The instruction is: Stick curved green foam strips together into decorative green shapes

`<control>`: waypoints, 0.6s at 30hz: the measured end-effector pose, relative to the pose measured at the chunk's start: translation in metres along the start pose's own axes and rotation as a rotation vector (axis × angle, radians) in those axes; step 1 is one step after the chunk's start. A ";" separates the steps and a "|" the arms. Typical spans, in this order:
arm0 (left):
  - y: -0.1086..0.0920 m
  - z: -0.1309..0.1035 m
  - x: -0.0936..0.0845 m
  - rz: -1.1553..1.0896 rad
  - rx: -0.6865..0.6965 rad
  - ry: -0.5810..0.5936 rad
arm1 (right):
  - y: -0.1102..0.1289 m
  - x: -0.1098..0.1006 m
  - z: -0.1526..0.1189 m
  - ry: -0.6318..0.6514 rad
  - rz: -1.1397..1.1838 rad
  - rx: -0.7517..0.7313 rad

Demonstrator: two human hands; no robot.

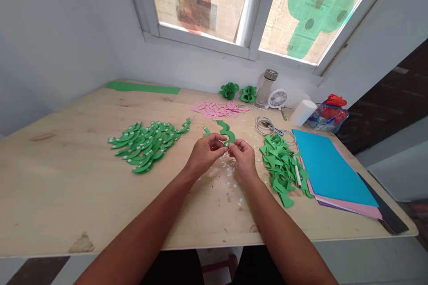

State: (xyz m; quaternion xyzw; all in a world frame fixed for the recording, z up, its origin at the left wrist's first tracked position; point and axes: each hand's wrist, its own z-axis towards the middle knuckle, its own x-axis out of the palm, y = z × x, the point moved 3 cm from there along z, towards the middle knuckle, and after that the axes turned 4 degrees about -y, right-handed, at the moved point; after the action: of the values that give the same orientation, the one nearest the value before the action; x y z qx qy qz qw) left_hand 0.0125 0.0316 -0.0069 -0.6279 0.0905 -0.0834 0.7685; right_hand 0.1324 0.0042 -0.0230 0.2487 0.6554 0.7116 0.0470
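Observation:
Over the middle of the table, a curved green paper strip [230,137] is pinched between my two hands. My left hand [207,149] grips its left edge with thumb and fingertips closed. The closed fingertips of my right hand [244,156] are at its lower end, where a small white patch shows. A second wavy green piece [222,125] extends just behind, and I cannot tell if it is joined on. Beside my left fingers lies a small green piece with white tabs [206,132]. Farther left spreads a pile of green paper crescents [147,142], many with white tabs.
White paper bits [230,171] litter the table below my hands. Green scraps [281,164] with a white pen [297,176], tape rolls [265,126] and blue sheets [334,169] are to the right. Pink cutouts [217,109], a glass bottle [265,88] and a fan [277,98] stand behind.

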 end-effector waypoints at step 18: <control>-0.014 -0.004 -0.004 0.482 0.236 -0.016 | -0.003 -0.002 0.002 0.056 0.025 0.082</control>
State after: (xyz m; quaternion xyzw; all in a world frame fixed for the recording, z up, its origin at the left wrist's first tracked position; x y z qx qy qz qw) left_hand 0.0079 0.0256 0.0061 -0.4948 0.2212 0.0971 0.8348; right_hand 0.1338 0.0053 -0.0260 0.2383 0.6819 0.6915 0.0096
